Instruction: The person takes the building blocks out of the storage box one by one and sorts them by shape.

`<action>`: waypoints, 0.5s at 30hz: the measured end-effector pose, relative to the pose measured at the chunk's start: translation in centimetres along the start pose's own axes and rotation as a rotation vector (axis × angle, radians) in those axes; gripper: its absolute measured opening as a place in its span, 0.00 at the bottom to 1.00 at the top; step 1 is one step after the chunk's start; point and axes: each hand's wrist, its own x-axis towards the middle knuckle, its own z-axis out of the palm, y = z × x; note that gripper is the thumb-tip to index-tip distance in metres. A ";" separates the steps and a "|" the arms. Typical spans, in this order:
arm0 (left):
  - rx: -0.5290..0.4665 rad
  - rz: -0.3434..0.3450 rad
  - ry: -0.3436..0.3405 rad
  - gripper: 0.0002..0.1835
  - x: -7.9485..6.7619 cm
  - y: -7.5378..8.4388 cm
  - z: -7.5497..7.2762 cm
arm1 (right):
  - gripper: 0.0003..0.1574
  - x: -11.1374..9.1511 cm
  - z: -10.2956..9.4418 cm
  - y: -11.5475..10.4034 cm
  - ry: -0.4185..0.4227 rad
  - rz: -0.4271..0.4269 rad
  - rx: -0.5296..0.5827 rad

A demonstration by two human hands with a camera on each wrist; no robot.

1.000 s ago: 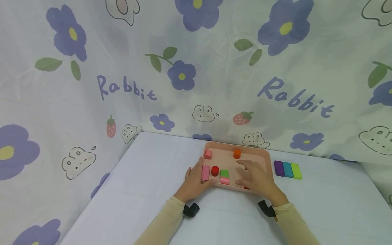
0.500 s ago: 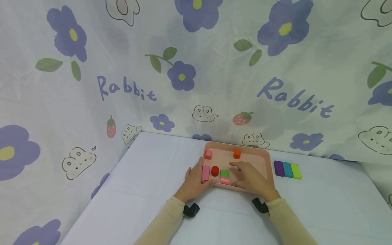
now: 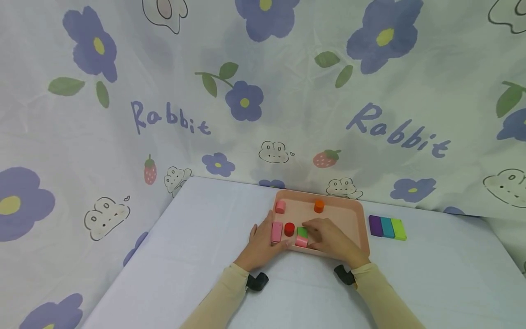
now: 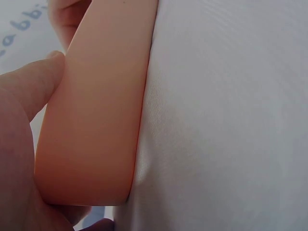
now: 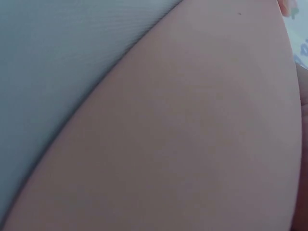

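Note:
A peach tray (image 3: 345, 219) lies on the table with small blocks in it. My left hand (image 3: 260, 249) holds its near left corner; the left wrist view shows the thumb (image 4: 45, 79) on the tray's rim (image 4: 96, 110). Over the tray's near side, my right hand (image 3: 334, 240) has its index fingertip at the far end of a green block (image 3: 302, 232) and its thumb close to the pink block (image 3: 302, 241) adjoining it. A gap shows between that finger and thumb. In the right wrist view the tray's wall (image 5: 192, 120) hides most of this hand.
Also in the tray are a red cylinder (image 3: 289, 229), a pink rectangular block (image 3: 277, 232), a pink rounded block (image 3: 280, 207) and an orange cylinder (image 3: 318, 206). Purple (image 3: 376, 226), blue (image 3: 387, 227) and lime (image 3: 398, 229) blocks lie side by side right of the tray.
My right hand has moved left across the tray to the green and pink blocks. The pink one now looks slightly tilted. My left hand has stayed at the tray's corner.

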 end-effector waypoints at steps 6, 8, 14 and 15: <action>0.001 0.011 0.006 0.58 0.1 -0.1 0.0 | 0.36 0.1 -0.2 -0.2 -0.020 -0.015 -0.008; 0.002 0.015 0.008 0.58 0.1 -0.1 0.0 | 0.36 0.1 -0.3 -0.3 -0.029 -0.016 -0.013; -0.009 0.033 0.021 0.58 0.1 -0.2 0.1 | 0.38 0.5 -0.2 -0.3 -0.054 -0.023 -0.020; -0.012 0.034 0.023 0.58 0.1 -0.2 0.1 | 0.37 0.5 -0.2 -0.3 -0.054 -0.029 -0.015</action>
